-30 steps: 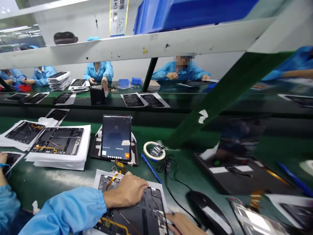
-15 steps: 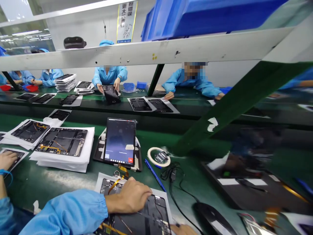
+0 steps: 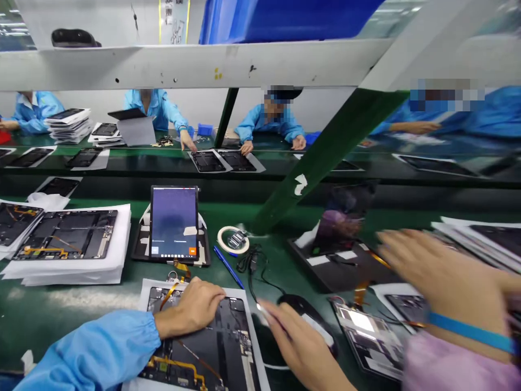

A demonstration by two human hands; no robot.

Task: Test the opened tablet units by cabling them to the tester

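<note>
— Resting left hand (image 3: 191, 308) where?
— On opened tablet (image 3: 211, 343), at seven o'clock; cannot tell grip.
— And with right hand (image 3: 303, 343)?
— Pinching blurred, white-tipped piece (image 3: 262, 311) at six o'clock, apart from left hand.

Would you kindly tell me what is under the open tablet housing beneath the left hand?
A white sheet shows past the top and right edges of the open tablet housing. Anything else beneath is covered, so I cannot tell. The left hand lies across it.

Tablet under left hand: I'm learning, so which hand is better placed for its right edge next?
Probably the right hand: it is beside that edge, while the left hand rests on the tablet.
</note>
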